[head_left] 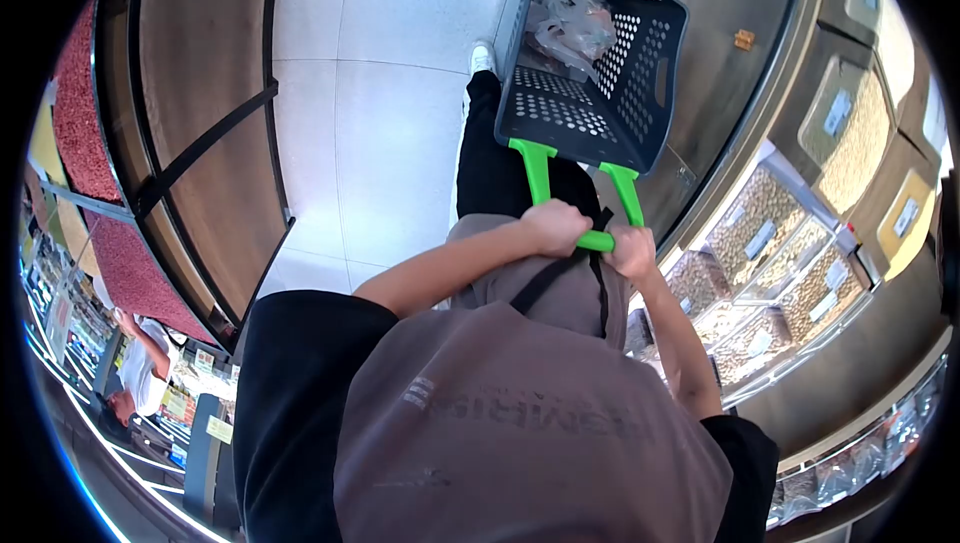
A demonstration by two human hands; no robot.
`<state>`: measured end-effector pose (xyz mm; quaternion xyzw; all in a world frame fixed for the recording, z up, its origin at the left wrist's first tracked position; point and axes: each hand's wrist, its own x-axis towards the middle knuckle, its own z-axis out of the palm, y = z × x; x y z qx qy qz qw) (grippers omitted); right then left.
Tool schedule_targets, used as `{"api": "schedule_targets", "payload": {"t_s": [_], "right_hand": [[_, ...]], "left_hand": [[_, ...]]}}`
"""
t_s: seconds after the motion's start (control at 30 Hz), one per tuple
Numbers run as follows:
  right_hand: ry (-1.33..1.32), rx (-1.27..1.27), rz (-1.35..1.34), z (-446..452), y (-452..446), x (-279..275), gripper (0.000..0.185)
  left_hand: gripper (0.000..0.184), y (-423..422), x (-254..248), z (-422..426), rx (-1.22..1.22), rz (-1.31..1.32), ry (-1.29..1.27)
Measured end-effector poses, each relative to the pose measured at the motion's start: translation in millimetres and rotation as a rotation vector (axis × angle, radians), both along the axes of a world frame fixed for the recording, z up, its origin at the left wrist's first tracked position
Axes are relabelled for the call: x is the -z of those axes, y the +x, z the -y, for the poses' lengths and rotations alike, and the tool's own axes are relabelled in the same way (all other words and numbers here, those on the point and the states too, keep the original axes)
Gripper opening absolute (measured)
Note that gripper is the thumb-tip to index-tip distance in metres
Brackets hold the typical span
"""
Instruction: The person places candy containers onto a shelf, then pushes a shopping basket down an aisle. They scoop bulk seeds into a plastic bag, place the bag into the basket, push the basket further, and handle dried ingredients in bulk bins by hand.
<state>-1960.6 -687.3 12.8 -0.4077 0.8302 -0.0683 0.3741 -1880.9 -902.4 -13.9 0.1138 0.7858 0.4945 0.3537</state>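
A dark grey shopping basket point(655, 133) with perforated sides hangs out in front of my body, tilted so its inside faces me. Clear plastic bags point(578, 28) lie inside; their contents are hard to make out. My left hand point(555, 227) is wrapped round the bright green handle point(597, 241) of the basket. Close beside it, my right hand point(630, 250) also grips this handle, at its right end. Both arms stretch forward over a brown apron point(530, 423). Below the basket my leg and one white shoe point(482, 56) show.
On my right stand bins of nuts or similar dry goods point(760, 228) with price labels, above a dark cabinet front point(735, 3). At left is a wood-panelled display point(205, 33) holding dark red goods. A person in a white top point(145, 368) stands farther off. Pale tiled floor point(390, 113) runs between.
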Motion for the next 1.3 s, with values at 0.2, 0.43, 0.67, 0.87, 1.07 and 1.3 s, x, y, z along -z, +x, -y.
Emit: {"api": "schedule_targets", "payload": {"t_s": [0.2, 0.43, 0.67, 0.87, 1.07, 1.3], "right_hand": [[0.055, -0.042, 0.018, 0.4, -10.9, 2.2, 0.018], [0.025, -0.013, 0.112, 15.0, -23.2, -3.5, 0.019], [0.027, -0.044, 0.126, -1.1, -22.9, 8.9, 0.015], [-0.072, -0.044, 0.071, -28.8, -1.7, 29.0, 0.016], [-0.117, 0.025, 0.122, -40.3, 7.7, 55.2, 0.012], [-0.172, 0.077, 0.131, -53.1, 18.8, 75.9, 0.014]], "left_hand": [[0.021, -9.6, 3.9, 6.4, 0.007, 0.067, 0.102], [0.022, -22.5, 1.5, 17.1, 0.092, 0.138, 0.147], [0.024, -15.8, 16.0, 1.7, 0.092, 0.163, 0.171], [0.022, 11.7, 34.5, -25.2, 0.093, 0.22, 0.232], [0.019, 16.7, 57.3, -41.4, 0.163, 0.255, 0.191], [0.017, 14.2, 64.1, -45.7, 0.182, 0.239, 0.063]]}}
